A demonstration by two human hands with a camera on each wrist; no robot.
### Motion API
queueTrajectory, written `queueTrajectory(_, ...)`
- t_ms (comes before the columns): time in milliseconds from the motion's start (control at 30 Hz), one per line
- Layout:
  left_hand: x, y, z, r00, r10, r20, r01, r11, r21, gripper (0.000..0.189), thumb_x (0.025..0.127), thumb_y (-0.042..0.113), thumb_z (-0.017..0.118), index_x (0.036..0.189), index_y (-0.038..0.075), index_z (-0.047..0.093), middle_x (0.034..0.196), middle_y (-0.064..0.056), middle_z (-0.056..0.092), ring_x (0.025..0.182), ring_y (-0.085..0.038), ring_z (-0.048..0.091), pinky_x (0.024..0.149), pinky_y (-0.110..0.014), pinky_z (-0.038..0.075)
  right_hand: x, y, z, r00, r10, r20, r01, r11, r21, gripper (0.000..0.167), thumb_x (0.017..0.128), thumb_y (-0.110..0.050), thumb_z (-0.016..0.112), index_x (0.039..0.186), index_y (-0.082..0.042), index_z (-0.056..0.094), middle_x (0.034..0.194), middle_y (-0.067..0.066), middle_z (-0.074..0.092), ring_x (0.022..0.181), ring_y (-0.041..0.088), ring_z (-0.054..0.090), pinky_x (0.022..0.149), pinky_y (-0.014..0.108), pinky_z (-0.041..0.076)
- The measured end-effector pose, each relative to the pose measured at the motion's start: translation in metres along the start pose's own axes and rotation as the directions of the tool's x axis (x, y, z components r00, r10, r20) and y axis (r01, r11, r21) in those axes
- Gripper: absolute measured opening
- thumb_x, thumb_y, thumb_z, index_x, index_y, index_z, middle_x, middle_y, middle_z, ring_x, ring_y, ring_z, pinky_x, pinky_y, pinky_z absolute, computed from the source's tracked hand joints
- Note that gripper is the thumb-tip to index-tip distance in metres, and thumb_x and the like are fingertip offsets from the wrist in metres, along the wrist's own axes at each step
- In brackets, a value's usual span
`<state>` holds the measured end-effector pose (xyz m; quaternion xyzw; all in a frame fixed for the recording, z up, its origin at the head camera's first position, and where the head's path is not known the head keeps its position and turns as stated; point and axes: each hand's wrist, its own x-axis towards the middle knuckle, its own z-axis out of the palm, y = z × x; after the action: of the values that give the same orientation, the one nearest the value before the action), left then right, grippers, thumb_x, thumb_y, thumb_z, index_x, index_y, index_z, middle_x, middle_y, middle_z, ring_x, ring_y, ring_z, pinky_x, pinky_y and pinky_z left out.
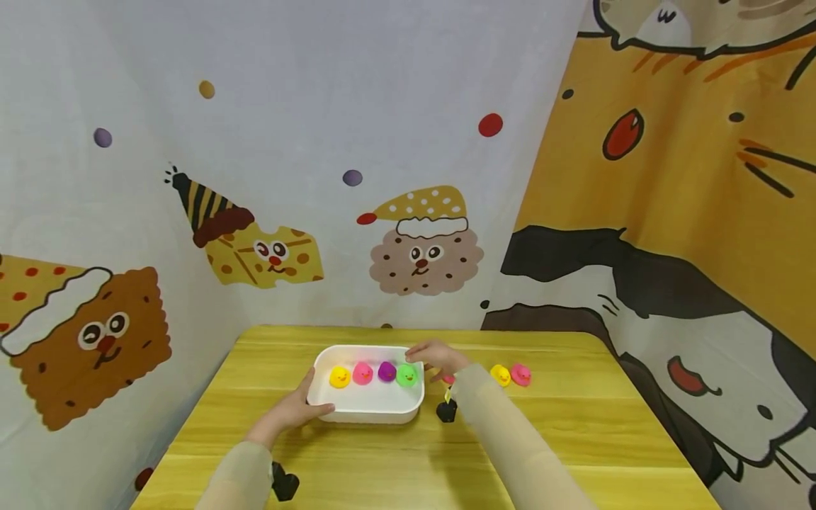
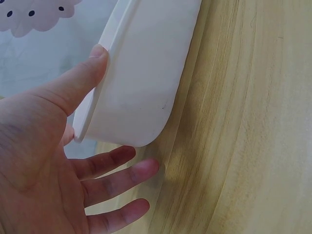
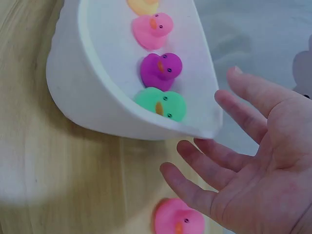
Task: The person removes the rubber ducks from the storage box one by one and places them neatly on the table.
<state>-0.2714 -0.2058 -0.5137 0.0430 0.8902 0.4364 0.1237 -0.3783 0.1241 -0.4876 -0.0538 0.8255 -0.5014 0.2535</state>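
Observation:
A white plastic tub (image 1: pixel 366 416) stands on the wooden table. In it, a yellow duck (image 1: pixel 340 377), a pink duck (image 1: pixel 363 373), a purple duck (image 1: pixel 386 372) and a green duck (image 1: pixel 406 375) form a row. My left hand (image 1: pixel 295 407) grips the tub's left end, thumb along the front side at the rim, the other fingers spread near the corner. At the back right corner, my right hand (image 1: pixel 440 356) holds nothing, its fingers loosely bent beside the rim. Below those fingers lies another pink duck (image 3: pixel 178 218), partly covered by the right hand in the head view.
Right of my right forearm, a yellow duck (image 1: pixel 500 375) and a pink duck (image 1: pixel 520 375) sit side by side on the table (image 1: pixel 574 418). Behind the table hangs a cloth backdrop (image 1: pixel 287 142) with cartoon prints. Black devices (image 1: pixel 447 411) are worn at both wrists.

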Motion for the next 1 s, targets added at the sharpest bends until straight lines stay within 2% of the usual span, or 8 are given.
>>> queueTrajectory(333,-0.002,0.002,0.001,1.0,0.011,-0.008,-0.011,1.0,-0.011,0.109,0.085,0.036,0.075,0.152,-0.006,0.001,0.152,-0.035,0.017,0.132,-0.052,0.031,0.105,-0.065,0.024,-0.009,-0.01,0.014,0.998,0.057,0.006,-0.056,0.989,-0.138,0.042,0.093,-0.024,0.064,0.133,-0.01,0.059,0.139,0.015,0.051,0.121,0.045,0.046,0.091,0.068,0.04)
queueTrajectory(600,-0.002,0.002,0.002,1.0,-0.003,-0.011,0.002,1.0,-0.023,0.114,0.082,0.043,0.077,0.153,-0.004,0.002,0.151,-0.035,0.018,0.132,-0.052,0.031,0.106,-0.064,0.024,-0.007,-0.007,0.016,1.0,-0.002,-0.002,0.001,0.961,-0.276,0.04,0.09,-0.023,0.068,0.127,-0.008,0.063,0.131,0.012,0.058,0.116,0.038,0.053,0.095,0.068,0.034)
queueTrajectory(833,0.0,0.0,0.002,1.0,-0.007,-0.022,0.007,1.0,-0.016,0.109,0.084,0.037,0.076,0.153,-0.003,0.002,0.151,-0.035,0.02,0.132,-0.051,0.032,0.106,-0.064,0.024,0.009,0.001,0.017,0.997,-0.076,-0.027,0.061,0.925,-0.375,0.034,0.083,-0.014,0.075,0.115,-0.004,0.069,0.12,0.012,0.063,0.115,0.033,0.054,0.099,0.053,0.041)
queueTrajectory(1000,-0.001,0.002,0.001,1.0,0.003,-0.018,-0.003,1.0,-0.013,0.109,0.084,0.036,0.076,0.153,-0.004,0.002,0.151,-0.035,0.019,0.131,-0.052,0.032,0.105,-0.064,0.025,0.015,0.005,0.02,0.995,-0.091,-0.033,0.069,0.908,-0.413,0.031,0.083,-0.012,0.075,0.113,-0.004,0.069,0.115,0.009,0.065,0.114,0.03,0.054,0.099,0.046,0.042)
